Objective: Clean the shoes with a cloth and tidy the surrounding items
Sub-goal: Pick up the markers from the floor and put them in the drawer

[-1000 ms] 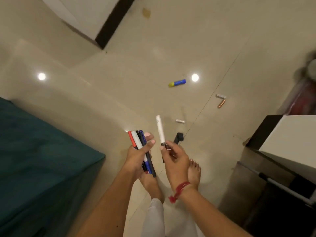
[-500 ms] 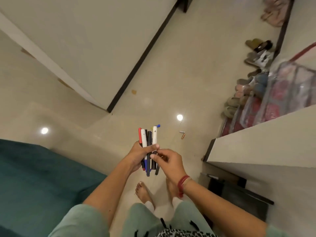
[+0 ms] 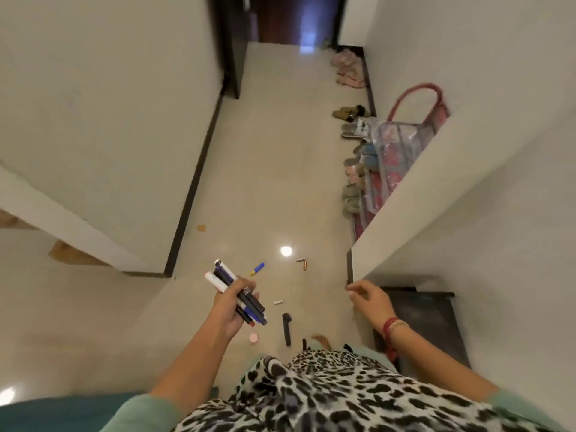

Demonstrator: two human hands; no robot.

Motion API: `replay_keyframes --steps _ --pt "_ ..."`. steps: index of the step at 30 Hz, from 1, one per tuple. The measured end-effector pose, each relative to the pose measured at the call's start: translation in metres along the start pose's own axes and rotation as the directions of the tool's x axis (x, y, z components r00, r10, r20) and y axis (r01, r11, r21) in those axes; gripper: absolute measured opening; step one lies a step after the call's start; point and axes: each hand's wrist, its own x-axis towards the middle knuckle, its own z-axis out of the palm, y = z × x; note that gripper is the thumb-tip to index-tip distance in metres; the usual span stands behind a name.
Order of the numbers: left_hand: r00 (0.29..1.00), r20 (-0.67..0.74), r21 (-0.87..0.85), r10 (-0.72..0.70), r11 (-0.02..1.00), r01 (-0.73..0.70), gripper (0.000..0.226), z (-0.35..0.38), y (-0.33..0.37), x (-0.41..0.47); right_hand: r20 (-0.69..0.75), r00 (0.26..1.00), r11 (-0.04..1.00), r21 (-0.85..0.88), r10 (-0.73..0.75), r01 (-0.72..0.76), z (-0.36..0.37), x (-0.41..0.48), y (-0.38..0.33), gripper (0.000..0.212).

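Note:
My left hand [image 3: 232, 304] grips a bundle of markers [image 3: 227, 282], white, black, blue and red, tilted up to the left. My right hand [image 3: 369, 299] is apart from it on the right, empty, fingers loosely curled near the corner of the white ledge [image 3: 405, 213]. On the floor lie a blue and yellow marker [image 3: 257, 269], two small caps [image 3: 302, 263], a white cap [image 3: 278, 302], a black marker [image 3: 286, 328] and a pink round lid [image 3: 254, 338]. Several pairs of shoes [image 3: 355, 169] line the right wall. No cloth is visible.
A clear bag with pink handles [image 3: 402, 132] stands by the shoes. A dark stand [image 3: 427, 319] sits under the ledge at right. White walls with dark skirting [image 3: 193, 182] border the corridor. A teal bed edge [image 3: 62, 413] shows at bottom left.
My right hand let go of the marker bundle and moved right toward the ledge corner. The view lifted higher, showing the corridor and more shoes. My left hand keeps the markers.

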Motion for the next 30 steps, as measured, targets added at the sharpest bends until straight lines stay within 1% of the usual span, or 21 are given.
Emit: replay_keyframes --steps 2,3,5,7,8,9,11,12,14,15,16,18,19,21,22,24,27,28,30 --pt "0.994 0.101 0.116 -0.033 0.993 0.021 0.007 -0.009 0.0 -0.011 -0.085 0.987 0.99 0.024 0.138 -0.137 0.015 -0.035 0.017 0.013" --pt "0.988 0.142 0.182 -0.052 0.983 0.025 0.007 -0.012 0.0 -0.016 -0.104 0.977 0.982 0.048 0.187 -0.183 0.025 -0.056 0.023 0.01" --pt "0.973 0.201 0.306 -0.112 0.951 0.046 0.008 -0.02 -0.001 -0.022 -0.1 0.965 0.968 0.102 0.241 -0.231 0.045 -0.094 0.03 0.017" --pt "0.958 0.199 0.46 -0.208 0.883 0.096 0.012 -0.027 -0.005 -0.019 -0.116 0.952 0.955 0.125 0.283 -0.269 0.061 -0.131 0.036 0.02" --pt "0.954 0.169 0.552 -0.247 0.826 0.116 0.014 -0.029 -0.008 -0.017 -0.134 0.947 0.954 0.112 0.293 -0.28 0.069 -0.152 0.04 0.02" --pt "0.954 0.129 0.656 -0.272 0.745 0.123 0.017 -0.031 -0.012 -0.014 -0.146 0.944 0.954 0.081 0.297 -0.288 0.077 -0.174 0.044 0.02" --pt "0.958 0.083 0.836 -0.276 0.542 0.084 0.024 -0.03 -0.019 -0.008 -0.149 0.934 0.946 0.051 0.325 -0.321 0.095 -0.214 0.058 0.024" --pt "0.959 0.082 0.885 -0.271 0.462 0.055 0.026 -0.026 -0.024 -0.006 -0.147 0.919 0.931 0.07 0.365 -0.359 0.104 -0.233 0.07 0.026" --pt "0.956 0.105 0.93 -0.275 0.367 0.004 0.024 -0.017 -0.038 -0.004 -0.157 0.856 0.869 0.152 0.492 -0.472 0.121 -0.269 0.097 0.028" --pt "0.95 0.118 0.945 -0.288 0.326 -0.019 0.022 -0.012 -0.046 -0.004 -0.171 0.811 0.825 0.213 0.559 -0.524 0.128 -0.286 0.109 0.027" --pt "0.943 0.126 0.957 -0.308 0.288 -0.034 0.02 -0.01 -0.056 -0.004 -0.183 0.761 0.774 0.285 0.623 -0.566 0.135 -0.302 0.119 0.025" --pt "0.922 0.137 0.974 -0.362 0.217 -0.06 0.017 -0.012 -0.081 -0.008 -0.203 0.655 0.665 0.443 0.728 -0.601 0.146 -0.336 0.13 0.021" --pt "0.912 0.137 0.982 -0.388 0.171 -0.075 0.016 -0.015 -0.094 -0.013 -0.214 0.587 0.6 0.519 0.781 -0.609 0.151 -0.352 0.134 0.019" --pt "0.889 0.129 0.991 -0.439 0.074 -0.108 0.015 -0.025 -0.123 -0.026 -0.215 0.445 0.459 0.685 0.869 -0.565 0.162 -0.385 0.141 0.014" --pt "0.875 0.117 0.993 -0.47 0.029 -0.117 0.014 -0.03 -0.137 -0.034 -0.216 0.392 0.408 0.751 0.894 -0.519 0.169 -0.401 0.144 0.014" --pt "0.851 0.089 0.988 -0.517 -0.063 -0.141 0.015 -0.041 -0.163 -0.051 -0.218 0.338 0.361 0.816 0.916 -0.451 0.183 -0.433 0.148 0.017" --pt "0.83 0.118 0.951 -0.545 -0.178 -0.252 0.023 -0.058 -0.211 -0.079 -0.21 0.261 0.301 0.873 0.942 -0.384 0.212 -0.487 0.156 0.019" --pt "0.825 0.122 0.941 -0.552 -0.201 -0.274 0.023 -0.064 -0.229 -0.088 -0.196 0.245 0.275 0.896 0.949 -0.349 0.222 -0.505 0.161 0.018" --pt "0.81 0.152 0.925 -0.567 -0.207 -0.318 0.02 -0.075 -0.264 -0.113 -0.159 0.204 0.211 0.94 0.966 -0.267 0.24 -0.543 0.177 0.017"
